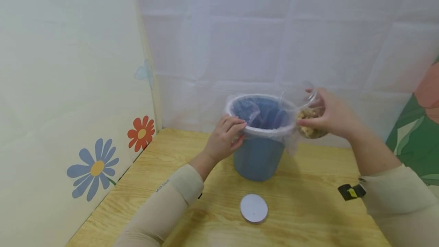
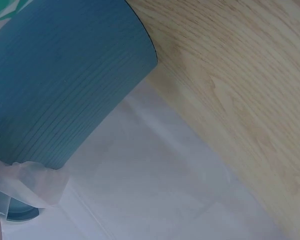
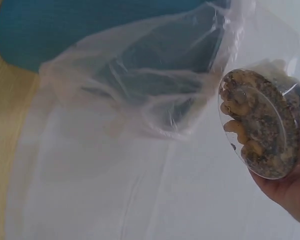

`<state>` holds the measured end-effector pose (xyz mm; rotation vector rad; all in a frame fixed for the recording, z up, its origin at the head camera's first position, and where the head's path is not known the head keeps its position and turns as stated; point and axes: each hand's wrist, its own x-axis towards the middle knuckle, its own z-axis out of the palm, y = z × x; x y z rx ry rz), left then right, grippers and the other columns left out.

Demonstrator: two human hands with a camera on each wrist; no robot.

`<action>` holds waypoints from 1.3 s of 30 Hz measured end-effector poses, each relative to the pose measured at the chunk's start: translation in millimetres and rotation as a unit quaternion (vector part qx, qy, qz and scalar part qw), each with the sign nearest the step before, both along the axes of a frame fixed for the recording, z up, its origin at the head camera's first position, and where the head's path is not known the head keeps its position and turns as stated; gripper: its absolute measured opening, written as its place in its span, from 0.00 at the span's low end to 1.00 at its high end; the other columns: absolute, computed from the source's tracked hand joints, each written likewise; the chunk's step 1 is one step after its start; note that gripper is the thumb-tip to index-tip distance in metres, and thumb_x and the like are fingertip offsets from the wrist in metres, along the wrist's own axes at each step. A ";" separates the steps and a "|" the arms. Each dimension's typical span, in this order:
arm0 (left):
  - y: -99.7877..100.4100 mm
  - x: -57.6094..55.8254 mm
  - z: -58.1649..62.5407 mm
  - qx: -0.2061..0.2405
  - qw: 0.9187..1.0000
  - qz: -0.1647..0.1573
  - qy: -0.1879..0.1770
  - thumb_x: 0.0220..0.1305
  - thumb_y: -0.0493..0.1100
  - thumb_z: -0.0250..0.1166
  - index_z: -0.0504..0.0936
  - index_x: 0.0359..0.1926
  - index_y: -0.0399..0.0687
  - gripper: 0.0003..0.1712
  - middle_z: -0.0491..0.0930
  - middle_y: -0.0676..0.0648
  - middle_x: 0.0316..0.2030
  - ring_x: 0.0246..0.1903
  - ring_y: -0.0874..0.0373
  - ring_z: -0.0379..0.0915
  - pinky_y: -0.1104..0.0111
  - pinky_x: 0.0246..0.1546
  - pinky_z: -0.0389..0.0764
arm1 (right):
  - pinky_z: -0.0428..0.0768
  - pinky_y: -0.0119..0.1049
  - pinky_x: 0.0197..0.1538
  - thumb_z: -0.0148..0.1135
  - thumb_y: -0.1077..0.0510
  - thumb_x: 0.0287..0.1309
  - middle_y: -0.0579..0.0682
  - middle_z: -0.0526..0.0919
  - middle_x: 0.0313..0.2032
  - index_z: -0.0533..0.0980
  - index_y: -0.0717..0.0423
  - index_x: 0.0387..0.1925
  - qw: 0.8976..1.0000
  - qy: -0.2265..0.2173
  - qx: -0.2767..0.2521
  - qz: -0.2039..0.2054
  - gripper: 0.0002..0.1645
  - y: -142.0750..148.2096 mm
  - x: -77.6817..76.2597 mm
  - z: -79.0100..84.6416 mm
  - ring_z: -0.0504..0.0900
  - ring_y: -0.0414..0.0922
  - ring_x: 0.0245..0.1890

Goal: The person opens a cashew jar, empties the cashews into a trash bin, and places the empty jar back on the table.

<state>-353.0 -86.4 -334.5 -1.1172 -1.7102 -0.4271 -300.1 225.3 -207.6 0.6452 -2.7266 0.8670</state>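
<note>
A blue trash bin [image 1: 258, 159] stands on the table with a clear plastic liner [image 1: 291, 140] folded over its rim. My left hand [image 1: 223, 137] grips the near left of that rim, fingers on top and thumb lower on the outside. In my right hand [image 1: 334, 115] is a clear jar [image 1: 313, 132], held beside the bin's right edge and tilted with its mouth toward the bin. Brown, lumpy pieces [image 3: 255, 120] lie in the jar; their kind is unclear. The left wrist view shows the bin's ribbed side [image 2: 65, 80] and barely a fingertip.
A round white lid [image 1: 253, 208] lies on the wooden table [image 1: 205, 220] in front of the bin. Behind the bin hangs a pale sheet [image 1: 219, 56]. A flower-printed panel [image 1: 68, 87] borders the left side, and a green and pink print [image 1: 418, 136] the right.
</note>
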 end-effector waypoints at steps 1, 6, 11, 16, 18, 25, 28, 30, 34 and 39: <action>0.1 0.1 0.1 0.000 1.000 0.002 0.000 0.50 0.38 0.65 0.77 0.46 0.41 0.20 0.74 0.43 0.46 0.50 0.46 0.67 0.57 0.58 0.64 | 0.76 0.57 0.42 0.68 0.38 0.42 0.65 0.68 0.56 0.50 0.51 0.67 1.000 -0.005 0.009 -0.007 0.56 0.9 -1.2 3.3 0.71 0.63 0.52; 1.4 -0.9 -0.1 0.003 1.000 0.007 0.002 0.52 0.38 0.63 0.77 0.45 0.41 0.17 0.75 0.43 0.45 0.49 0.46 0.68 0.58 0.58 0.65 | 0.74 0.60 0.45 0.68 0.35 0.39 0.69 0.67 0.56 0.54 0.56 0.63 0.999 -0.016 0.038 -0.025 0.56 4.1 -10.5 17.5 0.69 0.65 0.53; 3.0 -1.8 0.0 0.011 1.000 0.008 0.010 0.55 0.37 0.61 0.78 0.44 0.41 0.14 0.76 0.43 0.44 0.48 0.47 0.68 0.59 0.57 0.66 | 0.73 0.59 0.46 0.68 0.32 0.35 0.66 0.67 0.56 0.57 0.62 0.58 0.997 -0.009 0.074 -0.031 0.57 4.6 -22.8 27.0 0.70 0.64 0.52; 3.7 -0.8 -0.2 0.016 1.000 0.011 0.017 0.58 0.38 0.60 0.78 0.44 0.42 0.12 0.76 0.43 0.43 0.48 0.46 0.69 0.59 0.57 0.66 | 0.67 0.61 0.51 0.67 0.29 0.34 0.64 0.63 0.61 0.49 0.62 0.66 0.991 -0.010 0.124 -0.038 0.67 2.9 -32.1 32.5 0.67 0.64 0.55; 3.7 -0.5 -0.6 0.020 1.000 0.012 0.020 0.59 0.39 0.60 0.78 0.44 0.42 0.11 0.76 0.43 0.43 0.47 0.46 0.69 0.58 0.56 0.67 | 0.65 0.62 0.53 0.66 0.27 0.34 0.64 0.61 0.62 0.45 0.62 0.68 0.989 -0.010 0.143 -0.037 0.70 1.4 -34.4 35.0 0.66 0.64 0.56; 3.6 -1.5 -3.0 0.029 0.999 0.011 0.021 0.62 0.43 0.59 0.79 0.44 0.41 0.12 0.76 0.43 0.44 0.48 0.47 0.69 0.58 0.56 0.67 | 0.64 0.62 0.54 0.67 0.27 0.32 0.67 0.65 0.58 0.50 0.65 0.66 0.979 0.017 0.203 -0.031 0.69 -1.7 -40.1 41.2 0.67 0.65 0.53; 4.4 -2.4 -2.9 0.032 0.999 0.009 0.023 0.62 0.45 0.59 0.79 0.43 0.41 0.13 0.76 0.43 0.44 0.48 0.47 0.69 0.58 0.56 0.67 | 0.64 0.63 0.53 0.67 0.28 0.33 0.68 0.66 0.57 0.51 0.66 0.65 0.975 0.024 0.219 -0.033 0.68 -1.8 -42.5 43.5 0.67 0.66 0.53; 5.3 -2.3 -2.2 0.036 0.999 0.007 0.025 0.62 0.45 0.59 0.79 0.43 0.42 0.13 0.77 0.43 0.44 0.48 0.47 0.70 0.57 0.56 0.67 | 0.65 0.63 0.52 0.66 0.27 0.32 0.68 0.67 0.56 0.52 0.67 0.64 0.972 0.029 0.229 -0.034 0.68 -1.5 -43.6 44.9 0.67 0.65 0.53; 7.9 -1.1 -1.0 0.044 0.999 0.000 0.030 0.61 0.47 0.60 0.80 0.42 0.41 0.14 0.77 0.43 0.43 0.47 0.46 0.70 0.55 0.54 0.69 | 0.65 0.62 0.52 0.64 0.23 0.28 0.67 0.67 0.56 0.53 0.65 0.64 0.969 0.029 0.242 -0.034 0.71 -1.0 -43.4 46.8 0.68 0.65 0.52; 9.8 -0.4 -1.5 0.053 0.998 -0.003 0.030 0.61 0.48 0.60 0.80 0.41 0.41 0.15 0.77 0.43 0.43 0.46 0.46 0.71 0.53 0.52 0.70 | 0.65 0.63 0.52 0.66 0.25 0.29 0.67 0.67 0.56 0.52 0.65 0.65 0.966 0.026 0.256 -0.031 0.70 -2.0 -42.1 48.2 0.68 0.65 0.53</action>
